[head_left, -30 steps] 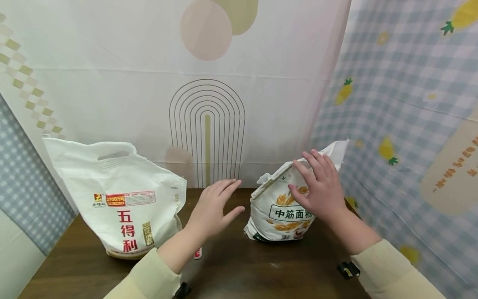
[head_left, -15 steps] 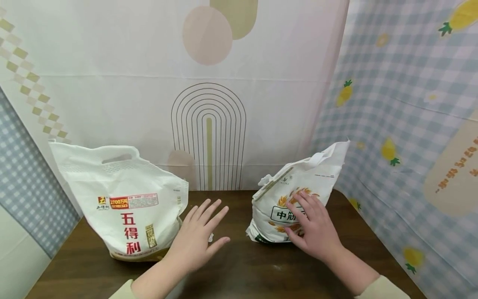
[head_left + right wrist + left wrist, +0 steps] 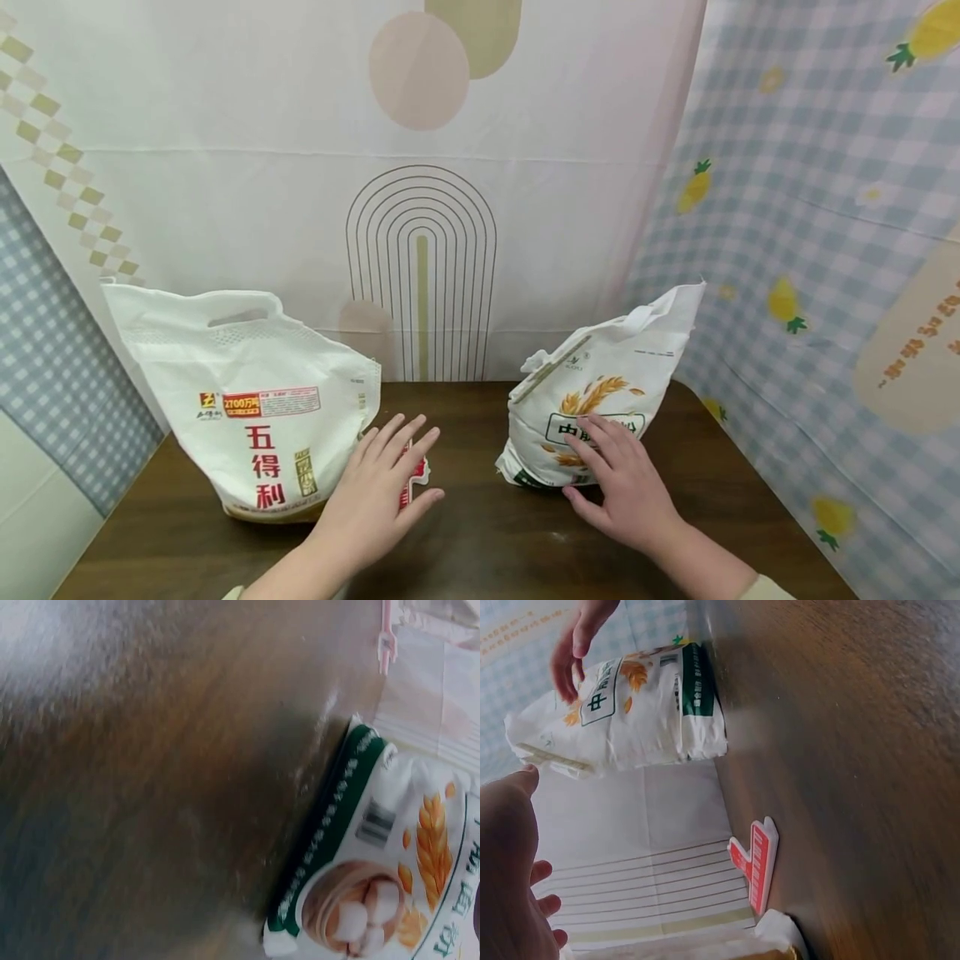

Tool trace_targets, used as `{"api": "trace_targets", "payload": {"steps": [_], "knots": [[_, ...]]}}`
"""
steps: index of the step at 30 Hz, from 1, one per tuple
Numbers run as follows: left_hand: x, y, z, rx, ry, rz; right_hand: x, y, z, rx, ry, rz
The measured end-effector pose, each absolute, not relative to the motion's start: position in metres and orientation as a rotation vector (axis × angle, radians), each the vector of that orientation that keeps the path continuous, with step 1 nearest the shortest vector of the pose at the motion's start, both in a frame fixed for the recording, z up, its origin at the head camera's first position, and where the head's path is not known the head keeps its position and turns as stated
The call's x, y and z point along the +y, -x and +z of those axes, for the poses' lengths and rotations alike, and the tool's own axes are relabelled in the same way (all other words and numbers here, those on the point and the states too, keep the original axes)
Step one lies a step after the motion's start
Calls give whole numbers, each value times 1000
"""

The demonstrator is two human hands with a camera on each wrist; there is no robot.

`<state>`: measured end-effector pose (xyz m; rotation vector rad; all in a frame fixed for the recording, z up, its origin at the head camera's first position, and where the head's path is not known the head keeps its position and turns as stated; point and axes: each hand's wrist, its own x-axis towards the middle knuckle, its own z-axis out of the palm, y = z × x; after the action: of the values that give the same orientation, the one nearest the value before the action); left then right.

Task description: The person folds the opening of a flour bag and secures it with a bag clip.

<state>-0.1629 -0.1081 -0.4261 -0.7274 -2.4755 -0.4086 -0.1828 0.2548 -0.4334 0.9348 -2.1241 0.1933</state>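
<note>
My left hand (image 3: 378, 492), fingers straight and apart, hovers in front of the right side of a large white flour bag (image 3: 247, 367) with red lettering. Just behind its fingers a red and white bag clip (image 3: 757, 866) stands on the table, partly hidden in the head view. My right hand (image 3: 628, 492) is spread loosely before a smaller white flour bag (image 3: 637, 358) printed with wheat ears and a green bottom band, overlapping its label. That bag leans, its top slanting up to the right, and a thin beige strip (image 3: 551, 367) runs along its upper left edge. Neither hand holds anything.
The dark wooden table (image 3: 495, 550) carries both bags, set apart with a gap between. A pale patterned cloth (image 3: 570, 167) hangs close behind, and a blue checked cloth (image 3: 825, 250) with pineapples bounds the right side.
My right hand has come down from the top of the smaller bag to its lower front. My left hand has drawn back and to the left, and both bags stay upright.
</note>
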Motion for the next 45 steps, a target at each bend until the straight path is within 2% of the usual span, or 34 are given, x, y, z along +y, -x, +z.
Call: {"api": "trace_targets", "payload": {"steps": [13,27,34,45], "knots": [[-140,153,-413,-2437,663,-403,199,190,-444,-2140,-1148,216],[-169,148,-385,-2318,644,-418,160,199,-432,-2187,-1142,229],[-182,158,-372,-2187,637,-450,143,206,-429,-2201,-1124,289],[-214,173,-320,-2131,471,-476,99,204,-411,-2366,-986,560]]}}
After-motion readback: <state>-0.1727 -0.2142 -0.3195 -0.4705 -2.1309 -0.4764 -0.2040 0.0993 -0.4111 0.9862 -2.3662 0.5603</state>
